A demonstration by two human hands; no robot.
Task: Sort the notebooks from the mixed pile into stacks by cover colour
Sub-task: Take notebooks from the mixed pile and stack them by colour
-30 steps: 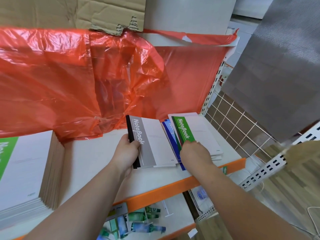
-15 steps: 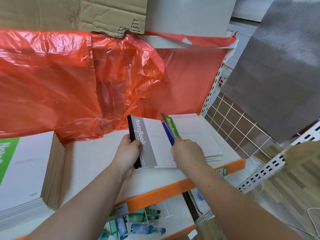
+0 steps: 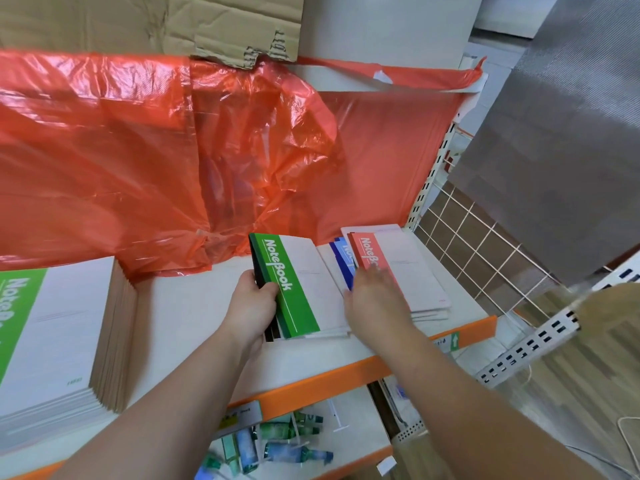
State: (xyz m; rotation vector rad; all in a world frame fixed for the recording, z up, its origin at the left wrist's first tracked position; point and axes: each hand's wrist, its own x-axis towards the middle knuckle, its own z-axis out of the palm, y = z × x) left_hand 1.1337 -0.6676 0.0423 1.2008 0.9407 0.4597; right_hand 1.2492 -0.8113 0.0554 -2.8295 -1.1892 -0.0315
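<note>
Bare left hand (image 3: 252,306), bare right hand (image 3: 377,303), bare wrists, bare forearms as far as visible

Looking like a shop, stationery section: a white gondola shelf (image 3: 194,306) is wearing an orange front strip (image 3: 311,382) carrying a green arrow tag (image 3: 453,341) and a label holder (image 3: 242,415). A slotted upright (image 3: 429,181) and wire grid panel (image 3: 485,244) are closing the end. A tall stack of identical green notebooks (image 3: 52,341) is sitting as stock, and small bottles (image 3: 291,452) are lying on the lower shelf (image 3: 349,424).

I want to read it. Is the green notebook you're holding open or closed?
Closed: the green notebook shows only its cover; the left hand grips its spine.
</note>
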